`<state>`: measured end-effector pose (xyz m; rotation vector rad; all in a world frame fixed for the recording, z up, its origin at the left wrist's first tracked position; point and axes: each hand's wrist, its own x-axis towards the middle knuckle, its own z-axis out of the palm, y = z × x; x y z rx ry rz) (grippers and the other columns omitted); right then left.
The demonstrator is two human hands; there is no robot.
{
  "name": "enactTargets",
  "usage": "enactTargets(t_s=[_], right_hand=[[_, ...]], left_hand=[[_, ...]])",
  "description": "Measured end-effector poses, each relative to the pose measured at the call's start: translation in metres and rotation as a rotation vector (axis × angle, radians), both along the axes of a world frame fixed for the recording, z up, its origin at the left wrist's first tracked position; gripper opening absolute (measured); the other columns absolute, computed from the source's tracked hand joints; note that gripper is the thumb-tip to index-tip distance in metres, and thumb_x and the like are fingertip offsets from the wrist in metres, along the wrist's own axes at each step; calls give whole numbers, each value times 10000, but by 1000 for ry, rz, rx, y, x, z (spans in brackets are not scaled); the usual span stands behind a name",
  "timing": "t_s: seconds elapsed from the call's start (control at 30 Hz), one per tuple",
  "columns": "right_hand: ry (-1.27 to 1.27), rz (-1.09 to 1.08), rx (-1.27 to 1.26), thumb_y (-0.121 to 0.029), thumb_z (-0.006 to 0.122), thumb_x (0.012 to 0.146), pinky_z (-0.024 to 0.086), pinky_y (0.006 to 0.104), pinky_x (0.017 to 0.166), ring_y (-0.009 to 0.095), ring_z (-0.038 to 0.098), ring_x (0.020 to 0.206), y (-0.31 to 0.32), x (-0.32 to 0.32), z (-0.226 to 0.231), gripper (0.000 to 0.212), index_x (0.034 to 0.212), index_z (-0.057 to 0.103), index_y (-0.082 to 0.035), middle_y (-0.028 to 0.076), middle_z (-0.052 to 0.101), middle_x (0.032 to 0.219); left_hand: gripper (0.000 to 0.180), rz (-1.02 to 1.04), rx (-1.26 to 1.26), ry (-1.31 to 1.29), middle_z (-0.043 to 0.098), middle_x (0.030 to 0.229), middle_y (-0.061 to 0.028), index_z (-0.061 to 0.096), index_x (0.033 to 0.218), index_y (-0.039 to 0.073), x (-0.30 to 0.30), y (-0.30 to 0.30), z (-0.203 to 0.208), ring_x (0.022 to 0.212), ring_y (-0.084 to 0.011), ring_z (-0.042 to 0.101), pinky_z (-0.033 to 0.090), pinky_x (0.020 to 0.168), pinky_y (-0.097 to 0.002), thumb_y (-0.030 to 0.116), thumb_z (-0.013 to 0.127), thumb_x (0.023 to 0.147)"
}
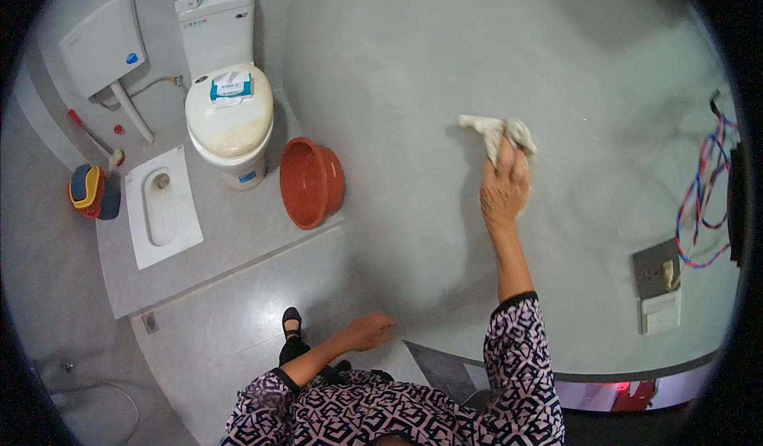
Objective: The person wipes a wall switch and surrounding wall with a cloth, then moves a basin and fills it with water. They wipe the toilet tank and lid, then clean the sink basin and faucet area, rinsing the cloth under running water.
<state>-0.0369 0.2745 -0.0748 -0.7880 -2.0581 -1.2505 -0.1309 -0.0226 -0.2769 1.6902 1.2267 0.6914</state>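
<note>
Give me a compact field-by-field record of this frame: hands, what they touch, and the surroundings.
Right hand: holds a crumpled off-white cloth against the smooth grey wall
Left hand: lowered near the body, nothing visibly held
Fixtures: white ceramic toilet with lid down; white ceramic squat pan
On lid: blue-and-white packet
Beside toilet: round reddish-brown basin
Right side: twisted red-and-blue cables above a dark square socket plate
</note>
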Motion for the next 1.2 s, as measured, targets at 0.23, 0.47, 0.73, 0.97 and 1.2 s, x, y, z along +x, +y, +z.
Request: enactTargets(t_s=[0.23, 0.47, 0.73, 0.97, 1.2], right_hand=[[-464, 99, -231, -116, 599, 779, 397, 327, 823, 202, 417, 1150, 58, -91, -60, 90, 835, 659, -80, 11, 411, 1352], [-613, 94, -491, -168, 557, 819, 385, 305, 765, 184, 383, 1183, 73, -77, -105, 157, 887, 676, -92, -8, 433, 1301], [-625, 59, -312, -172, 580, 770, 373, 319, 743, 181, 391, 1207, 49, -35, -122, 112, 812, 649, -95, 3, 409, 1332], [-571, 5, -431, -168, 573, 742, 374, 340, 764, 184, 419, 1173, 39, 3, -140, 179, 896, 638, -102, -10, 444, 1286], [-270, -36, -340, -158, 606, 696, 321, 373, 786, 197, 458, 1118, 32, 64, -159, 59, 733, 564, -138, -9, 514, 1260]], left_hand=[[395, 186, -316, -6, 540, 1185, -153, 511, 1245, 81, -52, -3, 5, 1079, -309, 523, 414, 925, -412, 299, 507, 916], [369, 294, -217, 47, 578, 1112, -152, 548, 1170, 44, -62, 16, -25, 986, -309, 569, 453, 845, -409, 283, 548, 888], [310, 298, -5, -69, 596, 1072, -167, 567, 1117, 20, -62, 64, -44, 968, -316, 575, 459, 828, -411, 217, 557, 879], [318, 152, -168, -88, 608, 1062, -171, 576, 1135, 30, -68, 114, -51, 984, -308, 573, 456, 847, -404, 198, 565, 865], [315, 31, -159, -58, 591, 1046, -159, 579, 1103, 24, -83, 160, -62, 985, -302, 562, 448, 849, -396, 238, 547, 873]])
